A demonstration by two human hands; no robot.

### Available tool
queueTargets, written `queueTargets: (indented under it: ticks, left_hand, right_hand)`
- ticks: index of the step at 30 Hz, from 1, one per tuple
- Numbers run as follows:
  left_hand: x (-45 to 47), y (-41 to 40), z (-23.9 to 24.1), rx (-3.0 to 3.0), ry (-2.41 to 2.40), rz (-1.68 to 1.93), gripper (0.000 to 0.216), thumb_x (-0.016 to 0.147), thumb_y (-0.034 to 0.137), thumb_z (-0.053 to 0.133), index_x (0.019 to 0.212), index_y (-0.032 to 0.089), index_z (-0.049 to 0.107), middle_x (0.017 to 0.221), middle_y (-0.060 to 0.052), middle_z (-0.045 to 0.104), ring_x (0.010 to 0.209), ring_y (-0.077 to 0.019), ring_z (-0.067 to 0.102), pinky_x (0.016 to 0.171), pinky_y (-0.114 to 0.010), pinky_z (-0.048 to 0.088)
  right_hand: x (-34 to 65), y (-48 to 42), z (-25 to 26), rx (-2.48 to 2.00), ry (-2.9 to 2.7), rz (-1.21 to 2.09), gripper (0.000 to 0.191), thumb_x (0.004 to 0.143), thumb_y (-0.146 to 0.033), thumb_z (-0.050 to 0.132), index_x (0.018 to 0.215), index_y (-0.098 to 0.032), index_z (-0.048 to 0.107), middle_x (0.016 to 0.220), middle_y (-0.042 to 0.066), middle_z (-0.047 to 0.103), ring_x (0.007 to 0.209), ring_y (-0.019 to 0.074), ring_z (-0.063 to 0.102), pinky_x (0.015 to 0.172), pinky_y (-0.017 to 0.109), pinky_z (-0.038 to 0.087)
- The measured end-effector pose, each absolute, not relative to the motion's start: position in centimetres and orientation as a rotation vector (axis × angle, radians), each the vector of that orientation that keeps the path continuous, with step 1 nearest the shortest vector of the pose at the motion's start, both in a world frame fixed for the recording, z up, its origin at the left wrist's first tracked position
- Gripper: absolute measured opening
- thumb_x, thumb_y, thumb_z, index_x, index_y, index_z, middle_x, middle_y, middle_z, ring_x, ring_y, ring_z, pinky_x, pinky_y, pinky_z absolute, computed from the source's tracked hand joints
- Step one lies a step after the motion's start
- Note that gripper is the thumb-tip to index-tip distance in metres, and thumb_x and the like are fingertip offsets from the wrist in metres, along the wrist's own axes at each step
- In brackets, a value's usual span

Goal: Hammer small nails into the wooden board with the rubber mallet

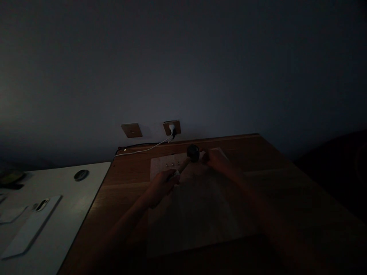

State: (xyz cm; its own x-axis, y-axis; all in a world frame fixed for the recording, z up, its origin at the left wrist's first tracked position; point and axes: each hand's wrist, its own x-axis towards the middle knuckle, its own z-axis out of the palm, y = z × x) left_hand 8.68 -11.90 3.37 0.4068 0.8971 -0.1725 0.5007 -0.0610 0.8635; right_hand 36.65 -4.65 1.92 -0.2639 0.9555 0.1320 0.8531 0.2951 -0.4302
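Observation:
In dim light, my left hand is closed around the light handle of a mallet with a dark, rounded head. The mallet points away and to the right, its head over the far part of a pale flat board. Just right of that head, my right hand has its fingers pinched together low over the board. Whatever sits between those fingertips is too small and dark to make out. To the left of the mallet head, three small metal nails stand in a row on the board.
The board lies on a wooden table against a wall. A white cable runs along its back edge to a wall socket. On the left, a white table bears a white phone-like slab and a dark round object.

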Motion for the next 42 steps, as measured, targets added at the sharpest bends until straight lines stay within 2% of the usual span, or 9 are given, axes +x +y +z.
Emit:
queueTargets:
  ticks: [3, 6, 16, 21, 28, 30, 33, 38, 42]
  left_hand:
    - [8.8, -12.0, 3.5, 1.713, 1.235, 0.516, 0.036, 0.09, 0.051, 0.05, 0.085, 0.017, 0.06, 0.056, 0.004, 0.048, 0.046, -0.0098, 0.044, 0.044, -0.021, 0.032]
    - [8.9, -11.9, 3.5, 1.736, 1.241, 0.513, 0.035, 0.092, 0.049, 0.049, 0.086, 0.017, 0.061, 0.058, 0.004, 0.05, 0.046, -0.0103, 0.046, 0.045, -0.021, 0.033]
    - [10.8, -10.7, 4.0, 1.759, 1.199, 0.5, 0.033, 0.092, 0.046, 0.048, 0.084, 0.017, 0.06, 0.057, 0.003, 0.052, 0.044, -0.0098, 0.045, 0.045, -0.021, 0.034]
    - [12.5, -10.0, 4.4, 1.857, 1.188, 0.456, 0.028, 0.09, 0.041, 0.049, 0.083, 0.017, 0.062, 0.058, 0.002, 0.054, 0.046, -0.0102, 0.047, 0.046, -0.021, 0.034]
    - [12.6, -9.7, 4.0, 1.85, 1.217, 0.458, 0.026, 0.09, 0.04, 0.049, 0.082, 0.018, 0.061, 0.056, 0.004, 0.053, 0.043, -0.0094, 0.045, 0.045, -0.02, 0.033]
    - [12.6, -9.6, 4.1, 1.857, 1.223, 0.458, 0.027, 0.089, 0.041, 0.051, 0.081, 0.018, 0.06, 0.055, 0.004, 0.052, 0.044, -0.0095, 0.045, 0.045, -0.02, 0.032]
    - [12.4, -9.4, 4.2, 1.83, 1.205, 0.478, 0.032, 0.089, 0.047, 0.05, 0.083, 0.017, 0.06, 0.056, 0.004, 0.051, 0.044, -0.0095, 0.045, 0.044, -0.021, 0.033]
    - [11.5, -9.5, 4.0, 1.82, 1.229, 0.513, 0.037, 0.09, 0.051, 0.048, 0.084, 0.017, 0.06, 0.057, 0.003, 0.052, 0.044, -0.0101, 0.047, 0.044, -0.021, 0.035]
    - [11.0, -9.8, 3.6, 1.805, 1.234, 0.508, 0.039, 0.089, 0.054, 0.049, 0.082, 0.017, 0.06, 0.056, 0.003, 0.051, 0.044, -0.0101, 0.046, 0.044, -0.021, 0.036]
  right_hand:
    - [37.2, -4.8, 1.1, -1.573, -2.122, 0.457, 0.047, 0.074, -0.002, 0.061, 0.117, -0.017, 0.071, 0.092, 0.008, 0.079, 0.085, 0.0198, 0.074, 0.077, 0.026, 0.051]
    - [37.4, -4.8, 0.2, -1.586, -2.04, 0.48, 0.044, 0.078, -0.004, 0.059, 0.119, -0.016, 0.069, 0.09, 0.007, 0.079, 0.081, 0.0189, 0.074, 0.075, 0.026, 0.051]
    - [37.4, -5.4, 0.0, -1.649, -1.908, 0.486, 0.036, 0.079, -0.009, 0.066, 0.114, -0.018, 0.067, 0.088, 0.008, 0.077, 0.082, 0.0206, 0.073, 0.073, 0.027, 0.05]
    - [38.6, -6.5, -0.7, -1.644, -1.839, 0.419, 0.041, 0.079, -0.011, 0.068, 0.12, -0.016, 0.063, 0.106, 0.013, 0.074, 0.093, 0.0213, 0.071, 0.078, 0.029, 0.052]
    - [38.6, -10.5, -1.4, -1.64, -1.868, 0.302, 0.015, 0.089, -0.017, 0.058, 0.099, -0.02, 0.069, 0.1, 0.009, 0.073, 0.092, 0.0229, 0.069, 0.086, 0.038, 0.054]
    - [37.1, -11.9, -1.0, -1.496, -2.059, 0.236, 0.027, 0.091, -0.01, 0.053, 0.109, -0.022, 0.07, 0.112, 0.009, 0.073, 0.104, 0.0227, 0.068, 0.095, 0.04, 0.053]
    - [34.4, -13.2, -0.7, -1.203, -2.359, 0.156, 0.05, 0.09, 0.001, 0.047, 0.131, -0.023, 0.063, 0.136, 0.01, 0.065, 0.128, 0.0222, 0.059, 0.107, 0.039, 0.048]
    - [32.9, -13.1, -1.0, -1.078, -2.615, 0.084, 0.037, 0.092, 0.001, 0.05, 0.118, -0.016, 0.069, 0.124, 0.013, 0.07, 0.113, 0.0228, 0.066, 0.097, 0.036, 0.054]
    - [33.6, -12.9, -0.7, -1.107, -2.652, 0.015, 0.025, 0.091, -0.001, 0.053, 0.096, -0.015, 0.074, 0.101, 0.013, 0.074, 0.099, 0.0251, 0.068, 0.082, 0.035, 0.056]
